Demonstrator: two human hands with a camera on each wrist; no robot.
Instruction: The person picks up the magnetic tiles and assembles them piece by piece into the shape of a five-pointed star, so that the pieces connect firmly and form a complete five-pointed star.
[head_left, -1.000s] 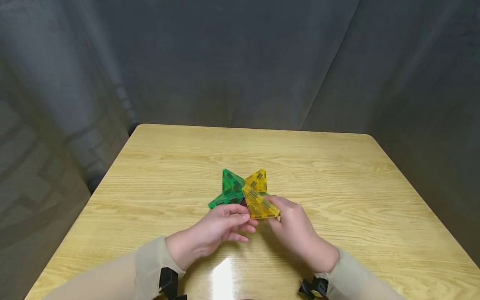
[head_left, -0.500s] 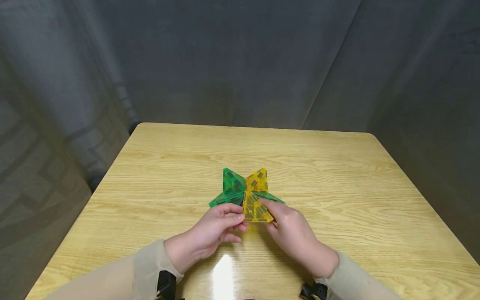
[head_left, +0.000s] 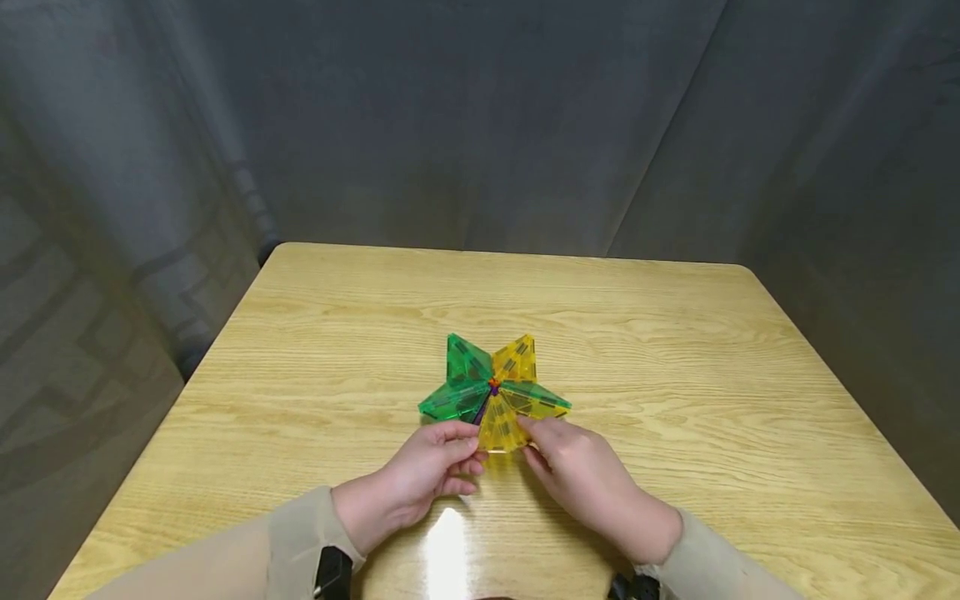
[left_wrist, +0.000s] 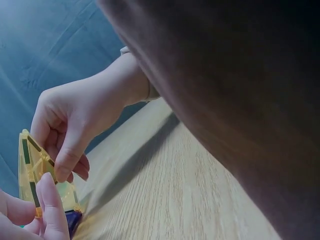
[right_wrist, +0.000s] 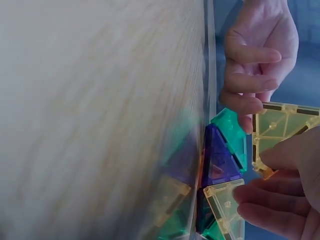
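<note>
A star-like build of see-through magnetic tiles (head_left: 468,360), green and yellow, stands at mid-table in the head view. Its nearest point is a yellow triangular magnetic tile (head_left: 498,423), tilted toward me. My left hand (head_left: 420,475) pinches this tile's left corner between thumb and fingers. On the opposite side my right hand (head_left: 588,475) pinches the tile's right edge. A purple triangular tile (right_wrist: 219,159) shows low in the build in the right wrist view, beside green (right_wrist: 232,132) and yellow (right_wrist: 227,207) ones. Fingers hide part of the front tile.
The build rests on a wood-grain table (head_left: 712,358). Dark grey curtains (head_left: 480,125) hang behind and along both sides. Each wrist carries a black camera (head_left: 333,573) near the sleeve cuff.
The front yellow tile has swung left and down toward me, lining up as a star point. Both hands moved with it. The middle and the right-hand green and yellow point now show.
</note>
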